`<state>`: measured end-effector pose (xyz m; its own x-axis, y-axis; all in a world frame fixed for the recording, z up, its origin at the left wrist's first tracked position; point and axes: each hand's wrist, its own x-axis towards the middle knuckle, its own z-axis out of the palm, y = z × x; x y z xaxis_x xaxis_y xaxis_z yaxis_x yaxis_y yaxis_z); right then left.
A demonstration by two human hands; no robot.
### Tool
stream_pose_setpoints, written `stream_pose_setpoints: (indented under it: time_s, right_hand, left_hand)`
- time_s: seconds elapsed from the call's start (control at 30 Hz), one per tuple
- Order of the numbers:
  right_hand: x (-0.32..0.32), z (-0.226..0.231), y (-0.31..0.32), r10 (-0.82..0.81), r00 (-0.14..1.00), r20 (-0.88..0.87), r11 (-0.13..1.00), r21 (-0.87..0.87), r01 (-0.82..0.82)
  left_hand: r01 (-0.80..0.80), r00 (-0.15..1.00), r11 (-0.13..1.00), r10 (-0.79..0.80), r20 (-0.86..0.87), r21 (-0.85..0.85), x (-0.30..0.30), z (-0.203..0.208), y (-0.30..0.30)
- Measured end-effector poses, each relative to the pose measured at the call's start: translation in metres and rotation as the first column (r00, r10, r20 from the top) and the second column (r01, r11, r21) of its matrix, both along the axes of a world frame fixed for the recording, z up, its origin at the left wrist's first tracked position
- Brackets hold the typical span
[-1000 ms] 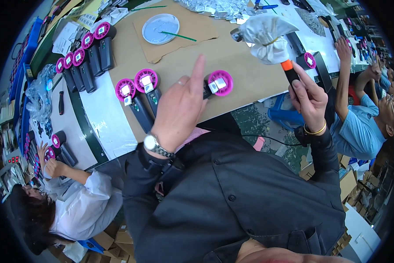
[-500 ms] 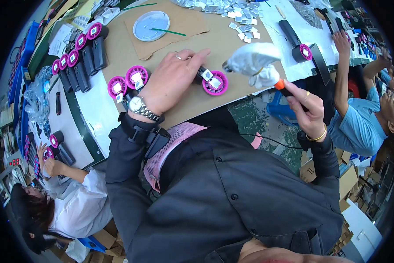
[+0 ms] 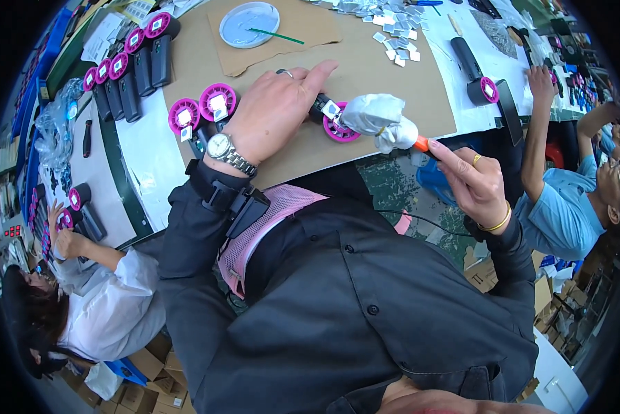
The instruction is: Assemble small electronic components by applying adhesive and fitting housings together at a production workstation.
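Observation:
My left hand (image 3: 272, 110), with a watch on its wrist, lies palm down over a black handheld device with curled fingers, its fingertips hidden. The device's magenta ring end (image 3: 334, 131) shows beside it, with a small white square piece (image 3: 331, 109) at its dark neck. In my right hand (image 3: 477, 181) is the orange and black handle of a hammer (image 3: 373, 114), whose head is wrapped in white material. That wrapped head is over the ring and partly hides it. Two more magenta ring ends (image 3: 217, 102) lie left of my left hand, carrying white squares.
Several black devices with magenta rings (image 3: 119, 67) are lined up at the left. A white lid-like dish (image 3: 250, 25) with a green stick lies on cardboard (image 3: 310, 50). Loose silvery squares (image 3: 392, 34) are scattered at the back. Co-workers (image 3: 565, 200) sit on both sides.
The hammer in my right hand has come down and left, from beside the magenta ring to over it. My left hand stays on the device.

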<state>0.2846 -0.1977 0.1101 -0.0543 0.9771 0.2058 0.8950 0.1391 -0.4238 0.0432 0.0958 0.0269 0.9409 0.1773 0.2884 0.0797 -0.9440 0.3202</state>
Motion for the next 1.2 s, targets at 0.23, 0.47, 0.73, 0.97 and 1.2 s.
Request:
stream_pose_setpoints:
  time_s: [0.23, 0.47, 0.73, 0.97, 1.2]
  right_hand:
    - [-0.004, 0.002, 0.000, -0.003, 0.998, 0.067, 1.000, -0.014, 0.004]
    - [-0.009, 0.008, 0.001, -0.008, 0.992, 0.125, 0.999, -0.041, 0.014]
    - [-0.019, 0.009, -0.001, -0.015, 1.000, -0.006, 0.942, 0.335, 0.016]
    - [-0.015, 0.006, -0.004, -0.064, 0.998, 0.026, 0.998, 0.025, 0.063]
    - [-0.014, 0.020, -0.008, -0.153, 0.986, -0.057, 0.980, 0.119, 0.159]
  left_hand:
    - [0.005, 1.000, 1.000, -0.005, 0.010, 0.000, 0.001, -0.002, 0.001]
    - [-0.047, 0.994, 0.998, 0.043, -0.101, -0.035, 0.000, -0.001, -0.001]
    - [-0.003, 0.999, 1.000, 0.002, 0.052, 0.029, 0.001, -0.004, 0.000]
    - [0.006, 0.999, 0.999, -0.008, 0.042, 0.044, 0.002, -0.002, -0.001]
    - [0.015, 0.999, 0.999, -0.017, 0.036, 0.037, 0.001, 0.001, 0.001]
